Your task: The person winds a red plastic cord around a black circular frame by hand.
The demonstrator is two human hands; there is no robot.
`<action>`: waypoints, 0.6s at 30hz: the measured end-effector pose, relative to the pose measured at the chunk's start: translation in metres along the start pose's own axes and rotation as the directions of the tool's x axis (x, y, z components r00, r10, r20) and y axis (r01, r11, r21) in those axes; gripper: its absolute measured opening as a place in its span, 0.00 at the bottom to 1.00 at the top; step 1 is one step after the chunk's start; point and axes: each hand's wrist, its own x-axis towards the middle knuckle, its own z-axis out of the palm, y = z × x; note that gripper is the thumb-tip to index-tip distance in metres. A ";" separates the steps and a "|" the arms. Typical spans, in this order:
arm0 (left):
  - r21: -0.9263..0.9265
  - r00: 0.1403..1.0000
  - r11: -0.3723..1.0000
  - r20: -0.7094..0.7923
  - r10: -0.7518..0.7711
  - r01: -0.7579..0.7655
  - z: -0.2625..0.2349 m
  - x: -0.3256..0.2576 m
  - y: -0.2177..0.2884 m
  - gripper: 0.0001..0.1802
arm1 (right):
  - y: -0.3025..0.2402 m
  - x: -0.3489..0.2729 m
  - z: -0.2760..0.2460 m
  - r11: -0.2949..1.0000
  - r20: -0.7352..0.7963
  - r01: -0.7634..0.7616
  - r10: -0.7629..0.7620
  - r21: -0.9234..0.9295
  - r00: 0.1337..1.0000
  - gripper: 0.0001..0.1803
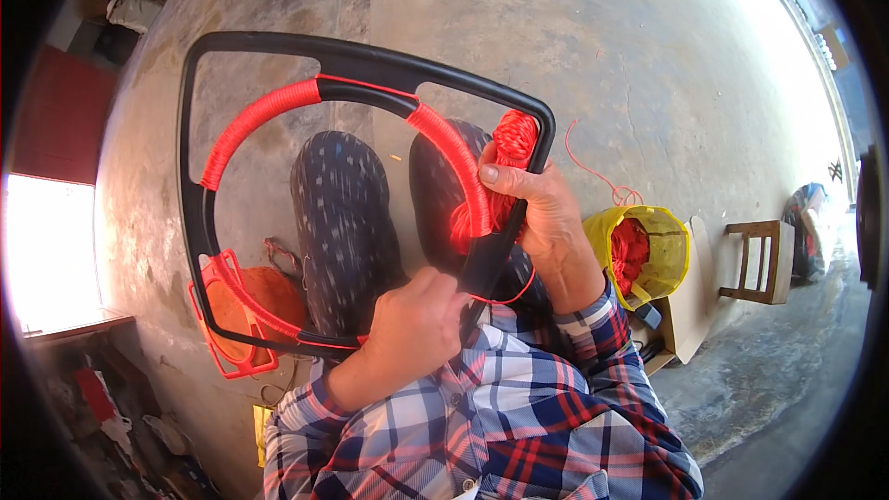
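Note:
A black, roughly triangular frame [278, 44] stands on my lap, with an inner curved bar partly wound in red cord [259, 116]. My right hand [537, 208] grips the frame's right side and holds a small bundle of red cord [512, 141] against it. My left hand [412, 324] clasps the frame's lower bar near the right corner, fingers closed around it. A loose red strand loops between the two hands.
A yellow bag [662, 255] holding more red cord sits on the concrete floor to my right, beside flat cardboard [690, 310] and a small wooden stool [764, 259]. An orange-red plastic piece [236, 315] lies by my left knee. Clutter lines the left wall.

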 end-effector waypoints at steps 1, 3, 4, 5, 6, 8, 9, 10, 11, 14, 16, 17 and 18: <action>0.003 1.000 1.000 0.003 -0.001 0.001 0.000 -0.001 -0.001 0.06 | 0.001 0.000 -0.002 1.000 0.003 -0.012 0.012 0.007 1.000 0.16; -0.011 1.000 1.000 0.014 -0.009 0.010 0.002 -0.002 -0.003 0.06 | 0.003 0.000 -0.003 1.000 0.006 -0.025 0.025 0.018 1.000 0.16; -0.009 1.000 1.000 0.016 -0.009 0.009 0.002 -0.002 -0.004 0.06 | 0.003 -0.001 -0.004 0.999 -0.001 -0.042 0.042 0.030 0.999 0.16; -0.006 1.000 1.000 0.019 -0.002 0.003 0.002 -0.001 -0.004 0.06 | 0.003 -0.001 -0.004 0.997 -0.007 -0.059 0.059 0.042 0.998 0.16; -0.002 1.000 1.000 0.021 0.004 -0.004 0.002 -0.001 -0.004 0.06 | 0.004 0.000 -0.007 0.997 -0.008 -0.057 0.058 0.044 0.998 0.16; -0.001 1.000 1.000 0.019 0.009 -0.009 0.003 0.000 -0.005 0.06 | 0.008 0.002 -0.013 0.997 0.048 -0.049 0.046 0.059 0.998 0.16; -0.001 1.000 1.000 0.016 0.012 -0.012 0.003 0.001 -0.004 0.06 | 0.007 0.003 -0.013 0.997 0.046 -0.047 0.044 0.060 0.998 0.16; 0.002 1.000 1.000 0.019 0.012 -0.012 0.003 0.001 -0.004 0.06 | 0.007 0.004 -0.011 0.991 0.091 -0.074 0.064 0.115 0.994 0.17; 0.001 1.000 1.000 0.018 0.011 -0.011 0.003 0.001 -0.004 0.06 | 0.007 0.005 -0.009 0.980 0.137 -0.103 0.080 0.169 0.987 0.18; -0.003 1.000 1.000 0.017 0.014 -0.014 0.004 0.000 -0.004 0.07 | 0.001 0.003 0.007 0.931 0.371 -0.127 -0.010 0.342 0.929 0.17; -0.007 1.000 1.000 0.020 0.016 -0.015 0.004 0.000 -0.004 0.07 | 0.006 0.006 -0.002 0.949 0.335 -0.133 0.031 0.286 0.942 0.18; -0.012 1.000 1.000 0.020 0.012 -0.012 0.002 0.000 -0.003 0.07 | 0.007 0.006 -0.004 0.963 0.295 -0.143 0.071 0.228 0.953 0.19; -0.017 1.000 1.000 0.020 0.009 -0.008 0.001 0.001 -0.002 0.07 | 0.007 0.004 -0.005 0.970 0.269 -0.123 0.064 0.209 0.961 0.20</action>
